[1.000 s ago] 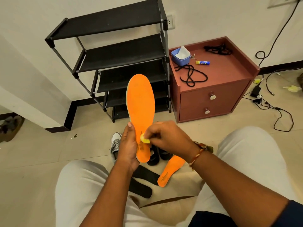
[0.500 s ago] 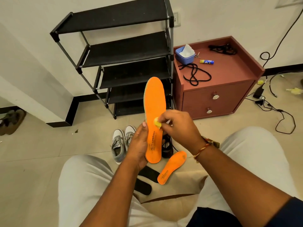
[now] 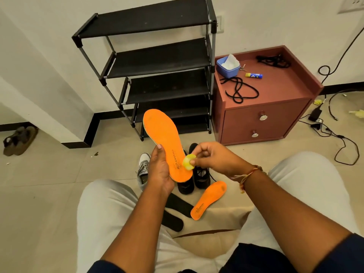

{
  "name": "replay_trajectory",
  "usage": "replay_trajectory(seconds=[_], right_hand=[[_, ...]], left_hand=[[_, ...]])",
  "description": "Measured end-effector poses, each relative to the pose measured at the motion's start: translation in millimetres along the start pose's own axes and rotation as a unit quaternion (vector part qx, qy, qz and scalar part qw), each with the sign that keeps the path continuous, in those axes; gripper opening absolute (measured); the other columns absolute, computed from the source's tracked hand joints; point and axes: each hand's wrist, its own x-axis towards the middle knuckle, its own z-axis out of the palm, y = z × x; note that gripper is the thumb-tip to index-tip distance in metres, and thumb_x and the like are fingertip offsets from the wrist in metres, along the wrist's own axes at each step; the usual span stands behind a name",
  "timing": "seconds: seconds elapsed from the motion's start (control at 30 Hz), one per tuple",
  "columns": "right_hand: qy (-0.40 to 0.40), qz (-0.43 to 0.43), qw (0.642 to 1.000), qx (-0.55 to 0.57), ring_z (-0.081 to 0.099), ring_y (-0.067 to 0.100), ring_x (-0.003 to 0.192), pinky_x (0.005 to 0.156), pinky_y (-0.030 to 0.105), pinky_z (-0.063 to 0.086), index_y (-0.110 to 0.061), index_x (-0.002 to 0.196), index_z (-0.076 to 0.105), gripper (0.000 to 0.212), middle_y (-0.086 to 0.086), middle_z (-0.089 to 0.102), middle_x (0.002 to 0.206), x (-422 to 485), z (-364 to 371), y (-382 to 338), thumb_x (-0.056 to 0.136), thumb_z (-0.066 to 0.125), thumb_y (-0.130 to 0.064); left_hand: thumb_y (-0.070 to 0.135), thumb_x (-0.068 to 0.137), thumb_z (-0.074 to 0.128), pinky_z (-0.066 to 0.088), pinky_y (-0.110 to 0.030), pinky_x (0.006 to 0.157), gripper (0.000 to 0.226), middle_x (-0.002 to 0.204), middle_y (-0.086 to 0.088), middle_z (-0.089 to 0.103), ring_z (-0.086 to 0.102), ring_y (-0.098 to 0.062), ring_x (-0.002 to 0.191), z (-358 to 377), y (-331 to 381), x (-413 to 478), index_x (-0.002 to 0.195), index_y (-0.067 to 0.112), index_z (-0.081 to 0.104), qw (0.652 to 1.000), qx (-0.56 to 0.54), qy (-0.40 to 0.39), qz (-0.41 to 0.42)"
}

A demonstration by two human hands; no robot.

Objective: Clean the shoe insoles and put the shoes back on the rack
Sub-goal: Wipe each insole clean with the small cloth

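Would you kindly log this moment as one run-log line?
step: wiping insole | left hand: holds orange insole | right hand: pinches yellow wipe at insole edge | second insole: floor | rack: no shoes

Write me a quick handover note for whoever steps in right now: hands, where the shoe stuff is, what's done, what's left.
Left hand: holds an orange insole up by its heel end.
Right hand: pinches a small yellow wipe at that insole's edge.
On the floor: second orange insole, two black insoles, black shoes, a grey sneaker.
Rack: every visible shelf has no shoes on it.
Done: insoles are out of the shoes.
Left: finish wiping; I can't tell which insoles are already clean. Refit the insoles, put the shoes on the rack.
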Motion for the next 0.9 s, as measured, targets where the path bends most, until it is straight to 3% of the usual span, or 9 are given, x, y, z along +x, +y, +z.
replay_trajectory(seconds=[0.07,0.13,0.23,0.33,0.4,0.63,0.8,0.9], right_hand=[[0.053,0.037,0.995,0.078,0.063,0.016,0.077,0.065,0.021,0.051,-0.007,0.103,0.065,0.016,0.002,0.071,0.081,2.8,-5.5,7.2,0.089,0.071,-0.006],[0.100,0.076,0.981,0.150,0.063,0.017,0.085,0.066,0.021,0.051,-0.011,0.104,0.062,0.012,0.004,0.071,0.090,5.9,-6.3,14.7,0.092,0.066,-0.007],[0.134,0.118,0.951,0.254,0.070,0.018,0.092,0.077,0.028,0.056,-0.010,0.108,0.060,0.012,0.011,0.071,0.104,8.1,-4.0,19.5,0.097,0.059,-0.006],[0.139,0.131,0.927,0.322,0.072,0.023,0.097,0.079,0.031,0.059,-0.009,0.112,0.058,0.013,0.014,0.071,0.109,6.7,-2.0,19.6,0.101,0.053,-0.006],[0.146,0.134,0.920,0.339,0.072,0.024,0.094,0.075,0.031,0.060,-0.010,0.112,0.058,0.013,0.014,0.071,0.108,4.7,0.0,19.5,0.101,0.052,-0.006],[0.168,0.123,0.930,0.303,0.074,0.022,0.086,0.067,0.026,0.061,-0.012,0.121,0.055,0.025,0.021,0.070,0.108,-5.8,6.9,21.6,0.099,0.054,0.000],[0.173,0.088,0.933,0.304,0.071,0.026,0.091,0.073,0.026,0.060,-0.009,0.106,0.062,0.016,0.019,0.071,0.105,-15.3,6.2,19.9,0.095,0.059,0.002],[0.176,0.070,0.931,0.313,0.069,0.025,0.095,0.073,0.025,0.061,-0.003,0.103,0.065,0.014,0.020,0.069,0.107,-17.9,6.0,18.9,0.094,0.059,0.005]], left_hand=[[0.042,0.104,0.048,0.056,-0.044,0.080,0.031,0.107,-0.005,0.076,0.071,-0.027,0.100,0.0,-3.0,-0.4,0.130,0.028,0.059,1.000,0.023,0.004,-0.001],[0.037,0.105,0.049,0.055,-0.047,0.088,0.024,0.103,0.000,0.077,0.070,-0.025,0.102,-0.7,-7.1,-0.1,0.124,0.028,0.062,1.000,0.030,0.002,-0.009],[0.029,0.106,0.048,0.053,-0.050,0.096,0.020,0.116,-0.004,0.074,0.068,-0.026,0.109,-0.6,-12.3,0.6,0.121,0.026,0.061,0.999,0.034,-0.004,-0.024],[0.024,0.107,0.048,0.054,-0.043,0.083,0.026,0.121,-0.003,0.070,0.067,-0.024,0.109,-0.3,-15.4,-3.8,0.132,0.023,0.055,0.998,0.053,-0.023,-0.032],[0.021,0.108,0.046,0.052,-0.040,0.076,0.024,0.114,0.000,0.071,0.067,-0.021,0.103,-1.0,-15.3,-9.6,0.131,0.027,0.053,0.996,0.077,-0.034,-0.036],[0.014,0.106,0.048,0.054,-0.041,0.074,0.027,0.113,0.001,0.069,0.066,-0.023,0.104,-7.3,-21.1,-20.1,0.121,0.037,0.052,0.986,0.149,-0.060,-0.041],[0.010,0.106,0.048,0.054,-0.039,0.069,0.035,0.111,0.000,0.070,0.067,-0.023,0.102,-8.9,-25.0,-25.3,0.133,0.033,0.050,0.985,0.159,-0.060,-0.032],[0.010,0.106,0.049,0.054,-0.041,0.072,0.034,0.109,0.001,0.072,0.068,-0.021,0.102,-6.0,-24.5,-29.2,0.127,0.036,0.053,0.983,0.165,-0.071,-0.023]])
